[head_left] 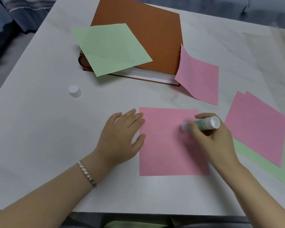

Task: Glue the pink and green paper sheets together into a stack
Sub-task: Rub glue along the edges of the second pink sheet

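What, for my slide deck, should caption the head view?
Right hand holds glue stick on pink sheet steadied by left hand.

Matt pink paper sheet [168, 145]; beside it a smooth plastic glue stick [202, 124], beyond it a matt brown-covered book [143, 33].

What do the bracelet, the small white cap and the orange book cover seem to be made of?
Bracelet: likely metal, silvery shiny links.
White cap: probably plastic, smooth, opaque.
Book cover: perhaps card or leatherette, matte orange; unsure.
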Tool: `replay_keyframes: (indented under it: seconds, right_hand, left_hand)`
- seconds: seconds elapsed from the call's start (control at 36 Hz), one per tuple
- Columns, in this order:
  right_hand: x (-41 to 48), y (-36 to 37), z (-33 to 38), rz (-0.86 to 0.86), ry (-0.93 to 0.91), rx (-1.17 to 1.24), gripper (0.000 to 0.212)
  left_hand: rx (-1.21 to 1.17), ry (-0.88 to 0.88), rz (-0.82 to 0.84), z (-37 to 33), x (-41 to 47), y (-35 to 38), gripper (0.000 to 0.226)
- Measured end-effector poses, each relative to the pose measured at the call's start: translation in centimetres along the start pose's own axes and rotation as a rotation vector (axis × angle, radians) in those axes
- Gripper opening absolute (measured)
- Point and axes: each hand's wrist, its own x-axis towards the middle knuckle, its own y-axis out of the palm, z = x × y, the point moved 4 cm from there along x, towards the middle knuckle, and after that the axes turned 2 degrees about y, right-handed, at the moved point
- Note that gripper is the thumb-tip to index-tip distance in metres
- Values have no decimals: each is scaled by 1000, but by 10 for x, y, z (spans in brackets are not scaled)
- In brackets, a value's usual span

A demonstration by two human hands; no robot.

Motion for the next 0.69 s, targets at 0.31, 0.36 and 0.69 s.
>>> replay_keyframes:
  seconds: [0.31, 0.36, 0.69]
  right_hand:
    - [-12, 39, 15, 141, 16, 37, 15]
    - [-10, 37, 12, 140, 12, 5, 17]
    - [-1, -3, -8, 28, 60, -39, 9]
  left_hand:
    - [17, 7, -2, 1, 1, 0, 41]
    - [23, 6, 6, 0, 0, 0, 41]
    - [23, -6, 34, 0, 0, -1, 42]
